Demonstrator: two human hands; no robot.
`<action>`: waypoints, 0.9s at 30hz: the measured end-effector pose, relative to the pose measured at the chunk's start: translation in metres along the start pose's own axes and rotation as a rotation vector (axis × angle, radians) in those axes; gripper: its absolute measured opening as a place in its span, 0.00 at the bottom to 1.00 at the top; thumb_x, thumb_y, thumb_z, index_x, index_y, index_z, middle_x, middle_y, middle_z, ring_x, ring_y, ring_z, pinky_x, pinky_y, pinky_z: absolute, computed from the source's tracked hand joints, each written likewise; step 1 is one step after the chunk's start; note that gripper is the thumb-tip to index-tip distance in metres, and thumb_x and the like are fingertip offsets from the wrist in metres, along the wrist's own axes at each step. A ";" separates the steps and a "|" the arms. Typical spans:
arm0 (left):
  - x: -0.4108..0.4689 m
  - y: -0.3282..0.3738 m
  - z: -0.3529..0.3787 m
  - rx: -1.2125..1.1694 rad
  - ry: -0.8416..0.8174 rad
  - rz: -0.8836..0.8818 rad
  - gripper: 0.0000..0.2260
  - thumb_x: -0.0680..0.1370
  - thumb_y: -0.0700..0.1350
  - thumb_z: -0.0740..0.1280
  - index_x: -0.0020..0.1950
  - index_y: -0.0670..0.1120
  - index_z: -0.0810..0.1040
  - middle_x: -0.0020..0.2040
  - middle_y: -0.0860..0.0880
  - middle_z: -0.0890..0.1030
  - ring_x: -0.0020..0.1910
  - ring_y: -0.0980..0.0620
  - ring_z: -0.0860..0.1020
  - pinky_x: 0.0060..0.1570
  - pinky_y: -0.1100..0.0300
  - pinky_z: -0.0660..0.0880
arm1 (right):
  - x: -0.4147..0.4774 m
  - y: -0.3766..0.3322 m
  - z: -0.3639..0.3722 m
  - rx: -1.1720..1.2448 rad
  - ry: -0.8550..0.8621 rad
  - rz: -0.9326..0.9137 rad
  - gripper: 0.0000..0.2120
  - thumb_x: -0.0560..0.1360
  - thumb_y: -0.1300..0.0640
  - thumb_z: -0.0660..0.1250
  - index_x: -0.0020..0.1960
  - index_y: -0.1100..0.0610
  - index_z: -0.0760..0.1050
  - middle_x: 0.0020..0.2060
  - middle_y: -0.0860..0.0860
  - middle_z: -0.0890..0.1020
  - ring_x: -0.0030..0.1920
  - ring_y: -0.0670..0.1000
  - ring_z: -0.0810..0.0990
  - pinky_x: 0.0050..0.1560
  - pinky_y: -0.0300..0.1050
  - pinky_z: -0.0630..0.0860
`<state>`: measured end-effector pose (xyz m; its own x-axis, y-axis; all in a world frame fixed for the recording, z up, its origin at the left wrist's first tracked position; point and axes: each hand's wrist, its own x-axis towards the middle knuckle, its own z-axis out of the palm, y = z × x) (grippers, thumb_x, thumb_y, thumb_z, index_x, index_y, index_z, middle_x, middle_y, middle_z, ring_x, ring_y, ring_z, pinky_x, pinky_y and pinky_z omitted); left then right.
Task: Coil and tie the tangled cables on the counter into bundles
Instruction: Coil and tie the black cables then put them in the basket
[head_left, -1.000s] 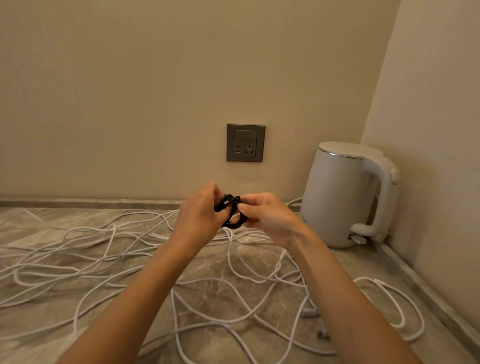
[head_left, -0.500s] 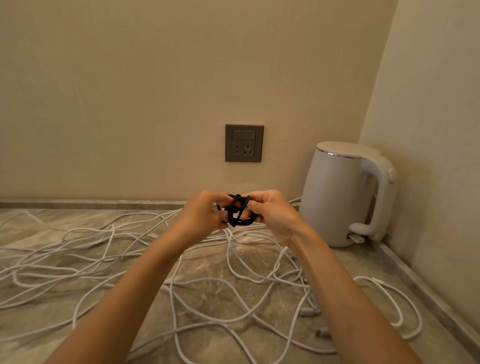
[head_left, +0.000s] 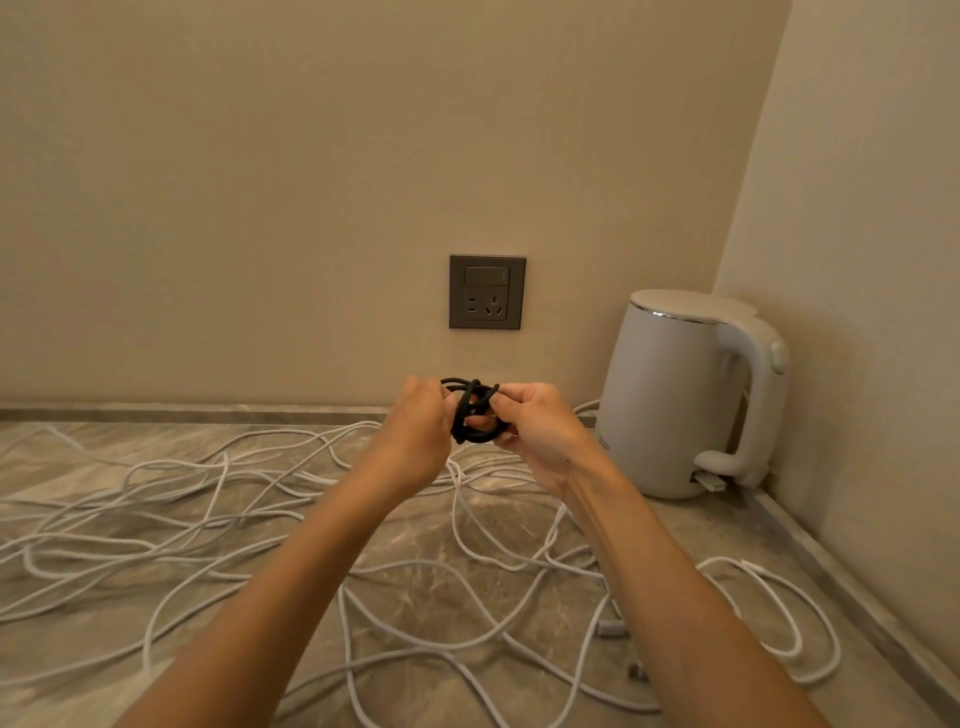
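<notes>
A small coil of black cable (head_left: 470, 413) hangs in the air above the counter, between both hands. My left hand (head_left: 415, 434) grips its left side with curled fingers. My right hand (head_left: 537, 431) pinches its right side, and one strand crosses over the loops in the middle. Below, tangled white cables (head_left: 208, 525) sprawl over the marble counter (head_left: 441, 577) from the left edge to the right corner. Two grey plug ends (head_left: 610, 627) lie near my right forearm.
A white electric kettle (head_left: 680, 395) stands in the back right corner against the side wall. A grey wall socket (head_left: 487, 292) sits on the back wall above the hands. The counter's raised lip runs along the back and right.
The black coil has gained a strand wrapped across its middle, and the bundle looks tighter. Both hands stayed at about the same height, close together.
</notes>
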<state>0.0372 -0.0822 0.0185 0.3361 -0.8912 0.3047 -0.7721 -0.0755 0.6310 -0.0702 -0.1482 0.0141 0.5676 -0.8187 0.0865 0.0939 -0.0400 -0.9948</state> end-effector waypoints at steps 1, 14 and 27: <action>-0.003 0.002 0.002 0.013 0.038 0.001 0.09 0.82 0.42 0.51 0.45 0.42 0.67 0.46 0.46 0.65 0.35 0.56 0.65 0.36 0.64 0.59 | 0.000 0.000 0.001 0.025 0.009 0.004 0.15 0.81 0.67 0.53 0.43 0.62 0.76 0.37 0.53 0.80 0.30 0.41 0.78 0.28 0.32 0.61; -0.017 0.012 0.008 0.570 0.146 0.121 0.07 0.80 0.36 0.54 0.56 0.43 0.66 0.45 0.49 0.61 0.44 0.52 0.61 0.39 0.62 0.66 | -0.003 0.001 0.009 0.039 0.149 0.012 0.14 0.81 0.66 0.54 0.44 0.63 0.77 0.30 0.51 0.77 0.23 0.40 0.74 0.26 0.31 0.66; -0.010 -0.011 0.019 0.011 0.340 0.373 0.14 0.80 0.36 0.57 0.35 0.40 0.72 0.49 0.46 0.67 0.37 0.54 0.69 0.43 0.66 0.65 | -0.002 -0.002 0.010 0.458 0.186 0.127 0.12 0.80 0.67 0.54 0.44 0.63 0.75 0.38 0.57 0.79 0.37 0.48 0.74 0.32 0.35 0.62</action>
<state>0.0316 -0.0806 -0.0049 0.1912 -0.6622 0.7245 -0.8781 0.2144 0.4277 -0.0638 -0.1406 0.0167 0.4465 -0.8906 -0.0867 0.4062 0.2880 -0.8672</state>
